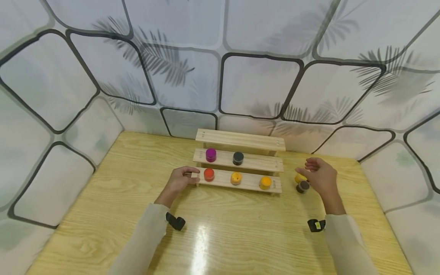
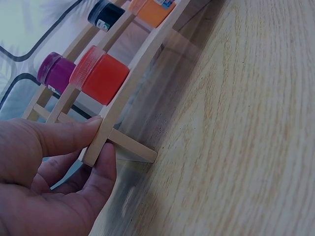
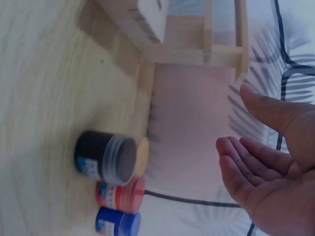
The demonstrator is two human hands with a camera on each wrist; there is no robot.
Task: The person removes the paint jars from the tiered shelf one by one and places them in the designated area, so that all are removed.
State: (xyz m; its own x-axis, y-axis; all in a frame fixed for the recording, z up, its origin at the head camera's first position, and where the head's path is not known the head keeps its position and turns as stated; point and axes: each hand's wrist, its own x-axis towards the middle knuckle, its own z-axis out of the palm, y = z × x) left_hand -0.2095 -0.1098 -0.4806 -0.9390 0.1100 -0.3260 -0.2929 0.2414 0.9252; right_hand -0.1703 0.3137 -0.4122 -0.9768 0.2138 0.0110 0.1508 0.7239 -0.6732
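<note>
A stepped wooden rack [image 1: 220, 181] with three planks stands near the wall. My left hand [image 1: 179, 179] pinches the left end of its lowest plank, thumb above and fingers below. That plank bears a red paint jar [image 2: 101, 76], a yellow jar [image 1: 235, 178] and an orange-yellow jar [image 1: 265, 182]. On the middle plank sit a purple jar [image 1: 211, 155] and a black jar [image 1: 238, 158]. Right of the rack, my right hand [image 3: 270, 172] is raised with relaxed fingers, holding nothing. Near it stand a dark jar [image 3: 91, 152] and a yellow jar [image 1: 300, 178], partly hidden.
In the right wrist view, a red jar [image 3: 120, 194] and a blue jar [image 3: 117, 223] stand beside the dark one. The wood-grain table [image 1: 240, 233] meets a patterned wall [image 1: 258, 88] behind the rack, and similar walls rise at both sides.
</note>
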